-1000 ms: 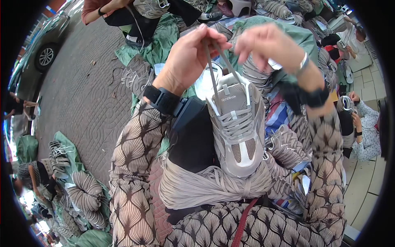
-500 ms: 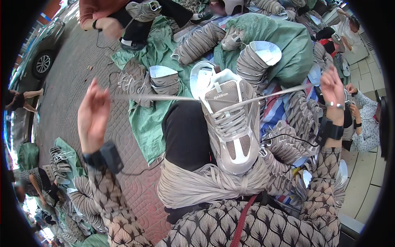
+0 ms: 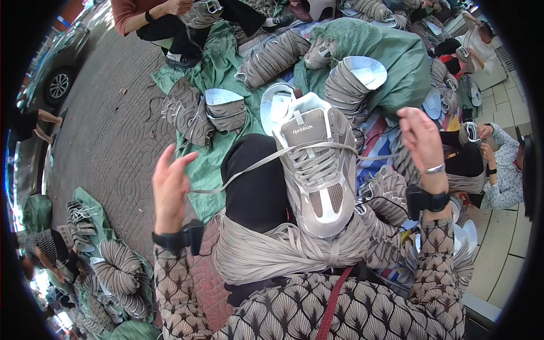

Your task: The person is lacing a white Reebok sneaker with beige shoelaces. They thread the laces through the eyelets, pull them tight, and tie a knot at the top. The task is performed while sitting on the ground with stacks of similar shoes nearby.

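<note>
A grey-beige sneaker [image 3: 320, 170] rests on my lap, toe toward me, with its laces threaded across the front. One loose end of the shoelace [image 3: 249, 166] sags leftward to my left hand [image 3: 171, 195], whose lower fingers close on it while the upper ones stand apart. On the other side, the second lace end reaches my right hand [image 3: 422, 139], its fingers curled around it. Both hands are raised on either side of the shoe. A thick bundle of loose grey laces [image 3: 272, 249] lies across my lap below the toe.
Nested stacks of shoe uppers [image 3: 275, 59] lie ahead on green sheeting [image 3: 218, 150], near a bulging green sack [image 3: 391, 62]. More uppers [image 3: 391, 198] are piled by my right side. Other people sit ahead and to the right. A parked car [image 3: 59, 68] stands far left.
The shoelace was stretched taut and now hangs slack. Both my hands have come inward, the left one also lower. The person ahead has raised a hand to the shoe there.
</note>
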{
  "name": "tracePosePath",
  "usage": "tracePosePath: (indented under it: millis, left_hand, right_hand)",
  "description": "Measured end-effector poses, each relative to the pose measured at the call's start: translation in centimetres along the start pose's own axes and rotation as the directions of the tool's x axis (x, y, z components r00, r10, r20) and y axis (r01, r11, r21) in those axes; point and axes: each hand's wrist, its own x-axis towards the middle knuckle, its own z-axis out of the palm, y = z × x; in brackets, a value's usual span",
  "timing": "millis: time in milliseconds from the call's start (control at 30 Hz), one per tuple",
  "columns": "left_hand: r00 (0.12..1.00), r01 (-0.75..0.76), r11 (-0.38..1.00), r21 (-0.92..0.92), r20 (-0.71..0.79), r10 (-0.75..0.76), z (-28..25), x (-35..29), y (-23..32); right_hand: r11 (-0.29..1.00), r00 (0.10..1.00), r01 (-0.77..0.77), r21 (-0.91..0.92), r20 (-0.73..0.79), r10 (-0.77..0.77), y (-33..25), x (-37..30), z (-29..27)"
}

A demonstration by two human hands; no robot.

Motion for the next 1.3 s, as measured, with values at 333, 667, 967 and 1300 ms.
tracePosePath:
  millis: [333, 667, 967, 1300]
  left_hand:
    - [0.88, -0.212, 0.867, 0.45, 0.475, -0.031, 11.7, -0.3, 1.3]
    - [0.862, -0.469, 0.639, 0.61, 0.472, 0.183, 12.5, -0.6, 1.2]
    - [0.81, -0.583, 0.458, 0.671, 0.524, 0.263, 13.5, -0.8, 0.8]
    - [0.613, -0.784, 0.153, 0.602, 0.71, 0.348, 13.9, 0.8, 2.8]
  right_hand:
    - [0.942, 0.87, 0.09, -0.324, 0.485, 0.084, -1.5, 0.7, 9.9]
    - [0.367, 0.789, 0.6, -0.711, 0.602, -0.123, -1.8, 1.5, 11.8]
    - [0.595, 0.838, 0.445, -0.67, 0.546, -0.012, -2.0, 1.7, 12.4]
    - [0.19, 0.647, 0.744, -0.641, 0.761, 0.034, -4.6, 3.0, 11.0]
